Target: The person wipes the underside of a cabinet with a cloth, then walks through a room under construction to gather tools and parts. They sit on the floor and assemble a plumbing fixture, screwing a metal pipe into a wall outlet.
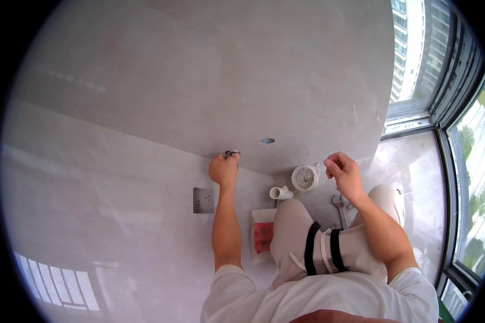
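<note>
Up against the grey wall (285, 64), my left hand (223, 168) is closed at a small dark, round metal-looking piece (231, 153). The fingers partly cover it, and its kind is not clear. To its right, a round hole (267, 141) shows in the same wall. My right hand (344, 171) hangs in the air before the wall with its fingers curled in. Whatever it may hold is hidden. Nearest to this hand is a small white bucket (305, 178) with grey, lumpy material in it.
A white pipe fitting (281, 192) stands beside the bucket. An adjustable wrench (340, 209) lies between my knees. A red-and-white packet (263, 237) is left of my leg. A recessed wall box (203, 200) sits left of my forearm. Dark-framed windows (442, 129) line the right side.
</note>
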### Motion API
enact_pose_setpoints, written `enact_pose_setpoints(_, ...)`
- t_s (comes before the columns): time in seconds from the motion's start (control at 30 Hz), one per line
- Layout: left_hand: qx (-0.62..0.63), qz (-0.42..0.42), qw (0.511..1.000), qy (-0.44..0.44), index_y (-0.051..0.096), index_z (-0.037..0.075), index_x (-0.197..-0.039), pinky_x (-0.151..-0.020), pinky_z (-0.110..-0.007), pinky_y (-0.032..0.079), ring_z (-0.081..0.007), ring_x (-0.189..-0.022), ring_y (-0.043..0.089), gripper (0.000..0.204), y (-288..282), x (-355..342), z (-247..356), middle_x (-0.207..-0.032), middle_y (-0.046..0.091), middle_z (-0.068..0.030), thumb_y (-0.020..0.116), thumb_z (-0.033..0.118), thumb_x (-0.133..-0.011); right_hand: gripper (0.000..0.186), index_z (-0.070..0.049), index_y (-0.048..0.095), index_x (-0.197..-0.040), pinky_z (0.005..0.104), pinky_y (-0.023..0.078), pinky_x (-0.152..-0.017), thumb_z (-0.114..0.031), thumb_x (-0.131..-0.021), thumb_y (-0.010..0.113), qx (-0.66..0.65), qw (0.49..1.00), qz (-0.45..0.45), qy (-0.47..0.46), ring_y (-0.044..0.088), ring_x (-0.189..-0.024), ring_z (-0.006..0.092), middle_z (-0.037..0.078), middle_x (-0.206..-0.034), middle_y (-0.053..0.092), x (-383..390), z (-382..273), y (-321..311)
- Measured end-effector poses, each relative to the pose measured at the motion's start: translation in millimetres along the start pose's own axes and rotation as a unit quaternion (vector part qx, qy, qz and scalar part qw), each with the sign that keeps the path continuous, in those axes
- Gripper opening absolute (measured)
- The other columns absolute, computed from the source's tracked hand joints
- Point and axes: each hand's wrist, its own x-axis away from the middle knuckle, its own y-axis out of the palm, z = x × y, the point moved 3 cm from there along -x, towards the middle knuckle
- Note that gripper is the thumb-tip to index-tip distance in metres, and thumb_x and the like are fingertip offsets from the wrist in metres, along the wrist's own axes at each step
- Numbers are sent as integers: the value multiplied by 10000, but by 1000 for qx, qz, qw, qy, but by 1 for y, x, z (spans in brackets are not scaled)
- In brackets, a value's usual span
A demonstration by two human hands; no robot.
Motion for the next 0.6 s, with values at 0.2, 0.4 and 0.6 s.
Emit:
enact_pose_setpoints(0.2,-102,70,988,89,674,27,-739,-647,-466,509,-367,-721,675,319,-1,2,1,-763,700,-152,786,320,-678,161,-1,616,-905,245,437,-589,-149,-968,624,-28,1000,-4,13,538,-640,83,11,-694,594,-3,6,5)
enact_pose_setpoints(0.4,-135,137,962,196,651,22,-830,-684,-443,502,-338,-785,657,357,6,13,-2,-828,678,-132,752,360,-779,164,1,616,-902,252,468,-616,-149,-970,624,-48,998,6,26,551,-649,95,20,-713,600,-8,10,3)
enact_pose_setpoints(0.6,596,-244,757,-114,626,4,-947,-693,-391,479,-250,-784,566,452,27,25,-32,-845,600,-95,586,454,-972,172,1,613,-897,253,470,-614,-154,-969,625,-8,999,11,42,552,-646,94,19,-708,598,-6,23,8)
